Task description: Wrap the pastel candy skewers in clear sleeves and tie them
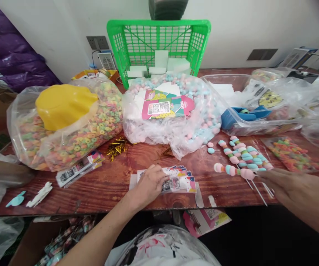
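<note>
Reddish table (98, 197), white wall (231, 31) behind: left hand (150, 183) rests on packets (180, 183), grip unclear; right hand (295, 190) pinches a skewer (232, 170).

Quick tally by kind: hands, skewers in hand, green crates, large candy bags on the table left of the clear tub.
Hands (left hand, right hand): 2
Skewer in hand: 1
Green crate: 1
Large candy bags (ring-candy bag, pastel-candy bag): 2
Total: 6
</note>
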Demonstrator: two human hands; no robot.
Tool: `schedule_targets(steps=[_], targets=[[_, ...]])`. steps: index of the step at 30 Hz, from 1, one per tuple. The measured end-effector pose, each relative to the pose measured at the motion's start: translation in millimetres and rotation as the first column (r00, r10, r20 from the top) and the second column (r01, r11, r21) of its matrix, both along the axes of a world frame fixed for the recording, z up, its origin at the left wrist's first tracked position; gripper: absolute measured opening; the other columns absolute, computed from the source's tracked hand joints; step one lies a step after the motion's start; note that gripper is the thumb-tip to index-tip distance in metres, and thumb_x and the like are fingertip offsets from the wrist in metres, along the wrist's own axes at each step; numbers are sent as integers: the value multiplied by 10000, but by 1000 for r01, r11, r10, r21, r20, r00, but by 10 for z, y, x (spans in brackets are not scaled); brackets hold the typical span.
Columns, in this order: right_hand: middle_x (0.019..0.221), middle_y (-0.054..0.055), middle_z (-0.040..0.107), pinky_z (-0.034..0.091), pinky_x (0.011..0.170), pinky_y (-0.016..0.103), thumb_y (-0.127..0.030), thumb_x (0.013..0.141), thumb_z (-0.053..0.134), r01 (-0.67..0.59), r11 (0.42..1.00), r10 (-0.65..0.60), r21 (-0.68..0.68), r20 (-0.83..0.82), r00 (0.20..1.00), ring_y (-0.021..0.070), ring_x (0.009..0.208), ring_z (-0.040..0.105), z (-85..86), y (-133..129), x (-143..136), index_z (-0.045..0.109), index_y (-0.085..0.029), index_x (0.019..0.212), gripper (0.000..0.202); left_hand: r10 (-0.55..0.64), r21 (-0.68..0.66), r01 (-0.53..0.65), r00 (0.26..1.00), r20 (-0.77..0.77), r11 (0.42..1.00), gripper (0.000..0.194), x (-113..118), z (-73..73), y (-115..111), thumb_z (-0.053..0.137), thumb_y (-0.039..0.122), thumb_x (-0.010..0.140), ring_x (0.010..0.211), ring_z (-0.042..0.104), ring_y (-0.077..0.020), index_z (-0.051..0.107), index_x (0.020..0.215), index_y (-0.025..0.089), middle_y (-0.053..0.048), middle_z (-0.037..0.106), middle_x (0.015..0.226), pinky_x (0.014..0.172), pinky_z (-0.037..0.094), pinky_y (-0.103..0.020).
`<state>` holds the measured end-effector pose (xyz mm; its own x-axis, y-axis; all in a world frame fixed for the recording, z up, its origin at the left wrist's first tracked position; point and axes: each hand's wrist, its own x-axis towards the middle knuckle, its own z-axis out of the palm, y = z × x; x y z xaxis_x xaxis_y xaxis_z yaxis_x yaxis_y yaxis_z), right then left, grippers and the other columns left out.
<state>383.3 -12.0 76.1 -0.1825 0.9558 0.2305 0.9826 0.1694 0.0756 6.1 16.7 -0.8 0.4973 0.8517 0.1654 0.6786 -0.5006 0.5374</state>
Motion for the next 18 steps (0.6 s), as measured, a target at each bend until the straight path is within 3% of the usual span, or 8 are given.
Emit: schedule_targets(steps=[3,7,11,18], targets=[[947,54,743,535,656,279,-231,892,490,-142,989,145,31,-243,959,211,793,712,-135,-238,-145,689,-266,1010,233,75,-55,-68,987,140,996,179,-21,-52,37,602,202,865,725,547,-147,689,715,154,-30,599,698,668,412,-256],[889,10,741,556,673,220,-188,890,509,-219,965,260,141,-498,827,156,749,710,-300,-355,-553,652,-245,1028,206,126,-77,-110,957,263,991,147,-30,-123,53,664,221,821,688,560,-135,682,692,153,-21,616,682,643,405,-242],[873,8,733,557,652,225,-168,901,486,-243,965,257,98,-536,804,156,749,708,-390,-357,-742,657,-234,1038,229,127,-96,-103,946,297,990,164,-35,-117,38,676,244,813,668,565,-129,676,678,150,-18,619,670,633,402,-239],[906,17,734,564,679,243,-196,920,452,-246,969,205,-17,-503,840,172,796,709,-443,-322,-690,676,-236,1001,241,90,-60,-75,945,314,995,161,-51,-126,20,656,234,829,680,563,-127,665,689,156,-13,610,674,636,400,-235]])
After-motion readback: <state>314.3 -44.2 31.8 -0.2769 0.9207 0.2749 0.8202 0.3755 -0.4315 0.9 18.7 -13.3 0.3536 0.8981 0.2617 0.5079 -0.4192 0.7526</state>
